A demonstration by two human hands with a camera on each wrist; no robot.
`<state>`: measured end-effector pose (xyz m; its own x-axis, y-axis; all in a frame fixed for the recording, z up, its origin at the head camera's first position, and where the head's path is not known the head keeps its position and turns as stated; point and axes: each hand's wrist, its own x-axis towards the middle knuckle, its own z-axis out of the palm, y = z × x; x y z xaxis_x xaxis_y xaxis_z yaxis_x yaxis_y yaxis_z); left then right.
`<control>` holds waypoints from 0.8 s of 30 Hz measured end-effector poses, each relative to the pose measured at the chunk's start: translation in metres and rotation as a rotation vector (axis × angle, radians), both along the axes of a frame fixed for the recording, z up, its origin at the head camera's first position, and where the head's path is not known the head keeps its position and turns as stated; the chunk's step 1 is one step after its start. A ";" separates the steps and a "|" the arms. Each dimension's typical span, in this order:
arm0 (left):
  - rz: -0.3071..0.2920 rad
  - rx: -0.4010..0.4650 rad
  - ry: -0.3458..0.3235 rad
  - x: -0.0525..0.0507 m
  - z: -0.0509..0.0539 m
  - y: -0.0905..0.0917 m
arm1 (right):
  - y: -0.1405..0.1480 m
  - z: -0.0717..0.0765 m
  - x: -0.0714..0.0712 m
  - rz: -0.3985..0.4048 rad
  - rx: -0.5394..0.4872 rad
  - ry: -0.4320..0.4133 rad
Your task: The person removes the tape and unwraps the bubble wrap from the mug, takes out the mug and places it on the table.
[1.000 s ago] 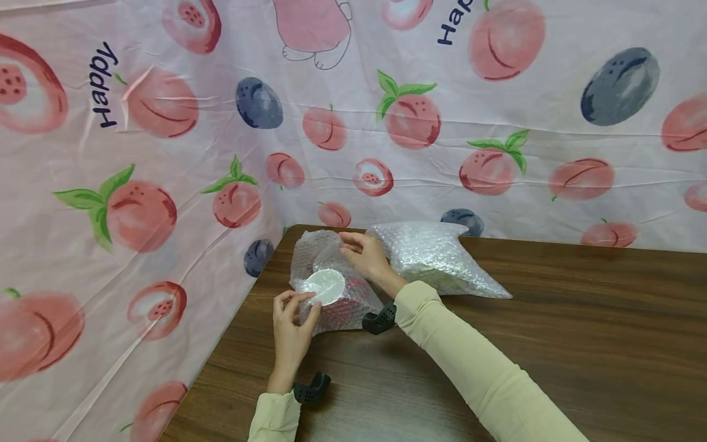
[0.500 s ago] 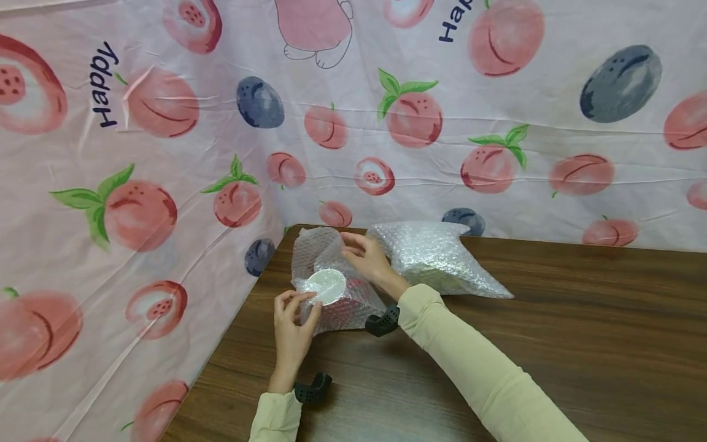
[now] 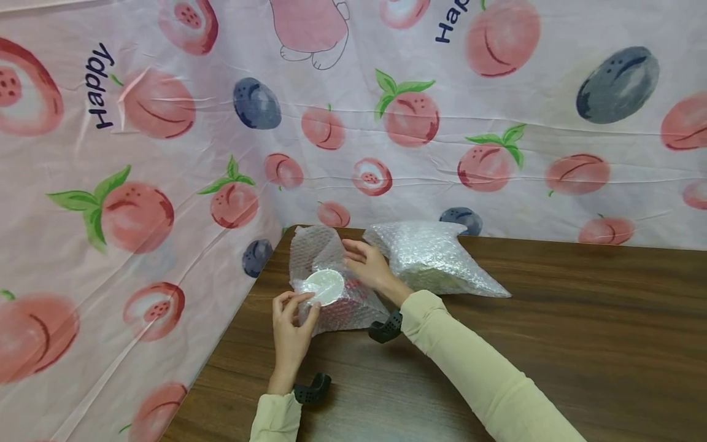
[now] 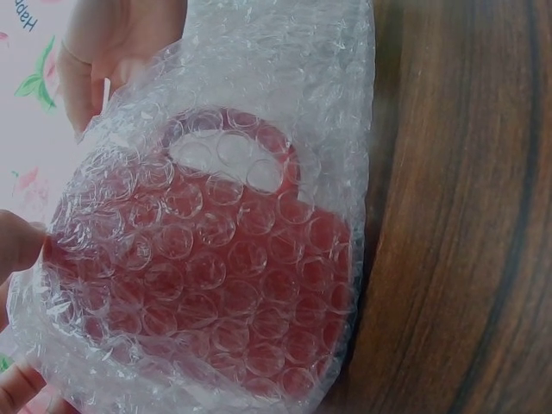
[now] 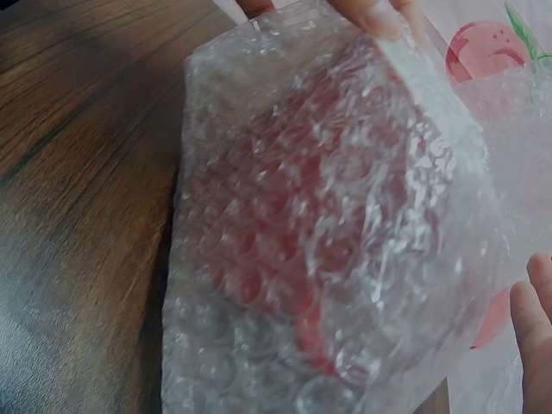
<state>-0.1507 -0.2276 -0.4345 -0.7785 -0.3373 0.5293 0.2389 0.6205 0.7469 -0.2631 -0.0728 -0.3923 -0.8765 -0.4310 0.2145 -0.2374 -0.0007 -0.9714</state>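
A red mug [image 4: 250, 267] with a loop handle stands inside a bubble wrap bag [image 3: 348, 313] on the table. Its round white opening [image 3: 326, 287] faces up under the clear film, in the head view. My left hand [image 3: 291, 337] pinches the wrap at the near left of the mug's rim, thumb and fingers on either side. Beside the upright flap of the wrap [image 3: 315, 248], my right hand [image 3: 371, 268] has its fingers loosely extended. In the right wrist view, the right fingertips [image 5: 535, 310] appear apart from the wrap; exact contact is hard to tell.
A second, puffed bubble wrap package [image 3: 436, 255] lies just right of the right hand, its greenish contents blurred. The brown wooden table [image 3: 580, 331] ends at the left and back near a fruit-printed cloth [image 3: 210, 123].
My right hand has drawn slightly back toward me and away from the flap, its fingertips lower. The left hand keeps its pinch in the same place.
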 end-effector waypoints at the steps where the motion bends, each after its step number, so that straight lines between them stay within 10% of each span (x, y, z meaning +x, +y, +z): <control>1: 0.001 0.000 0.000 0.000 0.000 0.000 | 0.000 -0.001 0.001 -0.001 0.007 -0.001; 24: 0.005 -0.022 0.017 0.000 -0.002 0.000 | 0.007 -0.020 0.022 -0.090 0.204 0.206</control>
